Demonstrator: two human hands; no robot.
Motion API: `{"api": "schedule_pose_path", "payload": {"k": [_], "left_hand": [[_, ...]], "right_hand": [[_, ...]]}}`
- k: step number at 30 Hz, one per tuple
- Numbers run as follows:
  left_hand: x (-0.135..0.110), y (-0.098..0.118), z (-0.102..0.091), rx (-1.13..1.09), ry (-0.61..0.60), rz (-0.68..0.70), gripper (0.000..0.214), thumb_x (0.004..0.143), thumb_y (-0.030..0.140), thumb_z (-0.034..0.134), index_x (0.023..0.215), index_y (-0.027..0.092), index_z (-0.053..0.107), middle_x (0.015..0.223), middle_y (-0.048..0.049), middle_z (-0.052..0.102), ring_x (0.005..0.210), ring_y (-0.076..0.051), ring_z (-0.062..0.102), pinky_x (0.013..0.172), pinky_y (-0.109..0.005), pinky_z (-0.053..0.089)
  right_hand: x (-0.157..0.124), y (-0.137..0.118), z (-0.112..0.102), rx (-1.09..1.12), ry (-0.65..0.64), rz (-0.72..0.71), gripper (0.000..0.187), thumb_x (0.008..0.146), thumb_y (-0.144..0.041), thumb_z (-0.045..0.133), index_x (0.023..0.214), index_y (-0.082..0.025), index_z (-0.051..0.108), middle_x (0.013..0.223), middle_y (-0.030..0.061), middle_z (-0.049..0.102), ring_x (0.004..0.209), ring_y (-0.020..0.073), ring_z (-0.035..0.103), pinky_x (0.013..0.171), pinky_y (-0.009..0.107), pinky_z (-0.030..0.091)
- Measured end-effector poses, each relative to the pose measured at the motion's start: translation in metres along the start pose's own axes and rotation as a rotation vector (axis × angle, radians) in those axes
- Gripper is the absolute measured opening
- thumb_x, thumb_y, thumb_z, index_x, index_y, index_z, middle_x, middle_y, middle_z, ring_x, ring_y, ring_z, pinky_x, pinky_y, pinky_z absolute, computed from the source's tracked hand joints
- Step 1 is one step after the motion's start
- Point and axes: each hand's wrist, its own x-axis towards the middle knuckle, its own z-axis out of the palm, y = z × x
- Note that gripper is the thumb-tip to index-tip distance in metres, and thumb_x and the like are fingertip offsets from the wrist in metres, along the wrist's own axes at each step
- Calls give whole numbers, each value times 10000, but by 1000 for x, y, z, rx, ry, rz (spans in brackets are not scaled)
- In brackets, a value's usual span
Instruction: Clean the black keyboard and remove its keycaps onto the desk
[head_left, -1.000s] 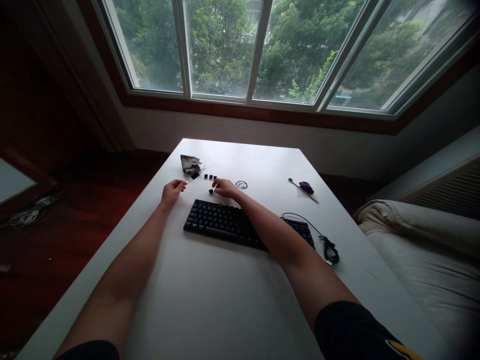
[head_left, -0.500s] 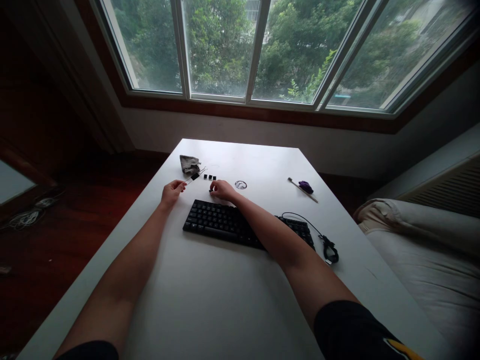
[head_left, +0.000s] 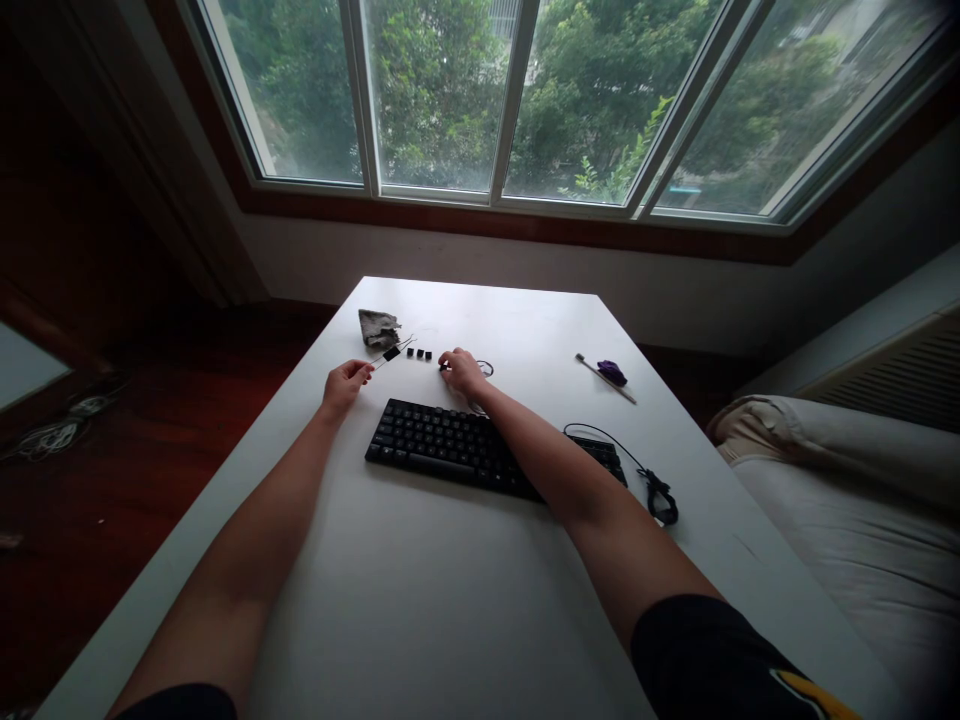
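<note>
Right hand (head_left: 463, 370) moved right over white table (head_left: 420, 600), grip pinching a keycap (head_left: 444, 366); left hand (head_left: 345, 384) pinches wire tool (head_left: 382, 358).

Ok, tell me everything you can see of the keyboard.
The keyboard is black, apparently plastic: a long, low slab with rows of dark keys, legends too small to read. It lies flat on the white table, slightly skewed, right end nearer the person. The right forearm crosses over its right part and hides a stretch; contact cannot be told. A black cable leaves the right end and ends in a bundle. Left hand and right hand sit beyond its far edge.
</note>
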Motion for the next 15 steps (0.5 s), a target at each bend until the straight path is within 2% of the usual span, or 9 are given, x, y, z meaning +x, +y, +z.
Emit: {"api": "schedule_pose_path", "payload": {"k": [9,15], "left_hand": [[-1,0,0,2,-1,-1,294,750,415,740,879,151,738,765,-53,677,691,-151,580,675,-281,467],[1,-2,1,-1,-3,-2,272,760,399,731,871,151,738,740,-48,670,671,-143,570,663,-273,457]], "right_hand": [[7,8,-4,122,-59,73,332,831,-143,644,1150,-230,675,1061,65,649,963,186,595,855,278,460],[7,16,-12,172,-73,130,304,857,-123,582,1126,-240,665,1025,20,721,888,156,637,764,243,468]]}}
